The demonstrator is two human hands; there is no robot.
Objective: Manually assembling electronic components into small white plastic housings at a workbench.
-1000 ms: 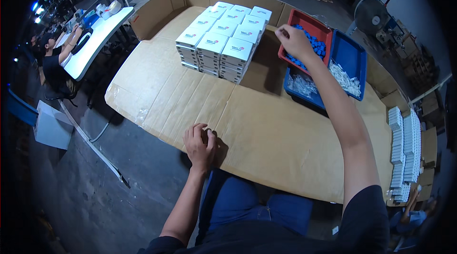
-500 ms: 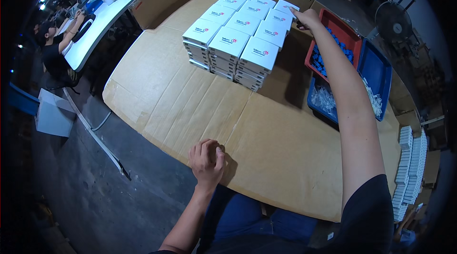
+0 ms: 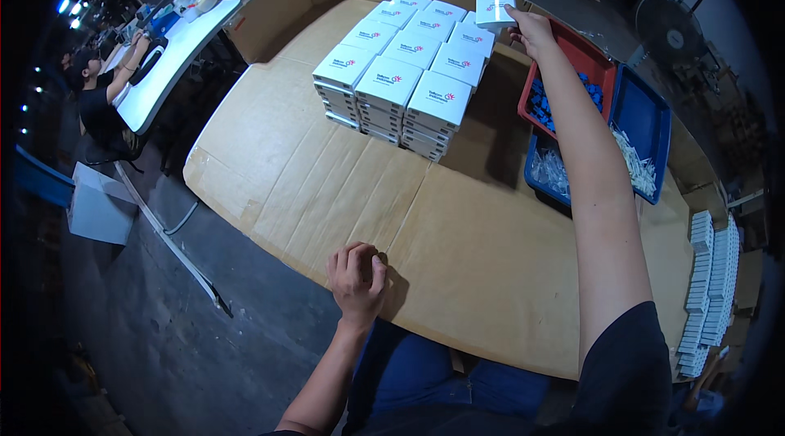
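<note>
In the head view, our hands are well apart: the right hand (image 3: 531,30) reaches out to the far side and is clamped on a white box (image 3: 493,7), while the left hand (image 3: 358,281) sits near the close edge of the table (image 3: 482,264), its fingers loosely curled; we cannot tell whether anything lies inside that palm. The box is at the far right corner of the stack (image 3: 391,80), and we grip it by its right side, thumb over the top. Its printed face points up, a pale streak crossing the print, and one thin side faces us. Its top looks nearly square, so we cannot make out a long axis there; its near edge runs almost level from left to right, whereas the near edges of the stacked boxes slant down to the right. Whether the box is wholly clear of the stack we cannot tell. The stack's tops also face up, in rows running away from us. Just beside our right forearm, the red tray (image 3: 590,56) holds blue pieces (image 3: 540,103), and the blue tray (image 3: 646,109) next to it holds slim white pieces (image 3: 636,165). Clear plastic pieces (image 3: 549,170) lie near the red tray's close end.
</note>
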